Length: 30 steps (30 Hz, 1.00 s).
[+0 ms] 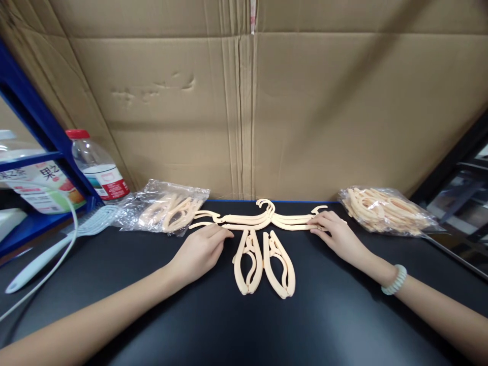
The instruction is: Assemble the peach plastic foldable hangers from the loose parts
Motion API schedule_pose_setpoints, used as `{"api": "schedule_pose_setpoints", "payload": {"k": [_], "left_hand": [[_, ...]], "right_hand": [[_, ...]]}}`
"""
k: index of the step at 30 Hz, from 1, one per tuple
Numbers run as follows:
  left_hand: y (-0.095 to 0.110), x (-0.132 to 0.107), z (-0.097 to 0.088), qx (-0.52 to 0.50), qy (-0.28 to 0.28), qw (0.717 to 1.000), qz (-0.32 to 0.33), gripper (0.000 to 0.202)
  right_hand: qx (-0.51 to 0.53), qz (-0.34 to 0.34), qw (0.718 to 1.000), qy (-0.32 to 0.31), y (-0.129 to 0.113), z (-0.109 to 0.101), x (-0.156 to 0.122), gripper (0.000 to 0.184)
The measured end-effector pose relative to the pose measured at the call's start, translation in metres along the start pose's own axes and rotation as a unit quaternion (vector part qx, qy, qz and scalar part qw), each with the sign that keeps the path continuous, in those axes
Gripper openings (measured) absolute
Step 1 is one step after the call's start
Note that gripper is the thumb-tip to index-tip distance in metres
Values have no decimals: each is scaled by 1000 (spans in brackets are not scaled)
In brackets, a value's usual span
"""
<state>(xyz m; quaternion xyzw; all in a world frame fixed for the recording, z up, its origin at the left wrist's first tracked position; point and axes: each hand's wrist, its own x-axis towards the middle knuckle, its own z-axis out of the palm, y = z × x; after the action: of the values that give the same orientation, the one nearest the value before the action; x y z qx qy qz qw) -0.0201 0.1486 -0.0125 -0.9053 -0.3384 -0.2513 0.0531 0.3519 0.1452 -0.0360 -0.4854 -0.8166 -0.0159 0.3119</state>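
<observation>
An unfolded cream plastic folding clothes hanger (247, 219) lies across the dark tabletop, its hook pointing away from me. It looks like more than one hanger layered together. My left hand (204, 249) is closed at its left end, the fingers pressed together and partly hidden behind the hand's back. At the opposite end my right hand (337, 235) pinches the hanger between thumb and fingers. Two folded hangers, the left one (239, 267) and the right one (288, 264), lie side by side just in front of it, touched by neither hand.
A clear bag (133, 216) with cream hangers lies at left, and a fuller bag (385, 211) at right. A pale hairbrush (46, 262), white cable (57, 264), red-capped bottle (99, 165) and blue shelf (34, 117) stand left. Cardboard (171, 112) walls the back.
</observation>
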Motion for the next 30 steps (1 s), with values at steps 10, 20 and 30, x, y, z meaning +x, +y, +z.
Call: {"api": "schedule_pose_setpoints", "payload": {"k": [10, 20, 30], "left_hand": [[23, -4, -6, -103, 65, 990, -65, 22], [29, -3, -6, -388, 61, 869, -301, 22], [38, -5, -5, -353, 90, 900, -238, 45]], "right_hand": [[12, 20, 999, 38, -4, -5, -1, 13], [3, 56, 984, 168, -13, -29, 0, 16], [-41, -36, 988, 143, -28, -19, -6, 16]]}}
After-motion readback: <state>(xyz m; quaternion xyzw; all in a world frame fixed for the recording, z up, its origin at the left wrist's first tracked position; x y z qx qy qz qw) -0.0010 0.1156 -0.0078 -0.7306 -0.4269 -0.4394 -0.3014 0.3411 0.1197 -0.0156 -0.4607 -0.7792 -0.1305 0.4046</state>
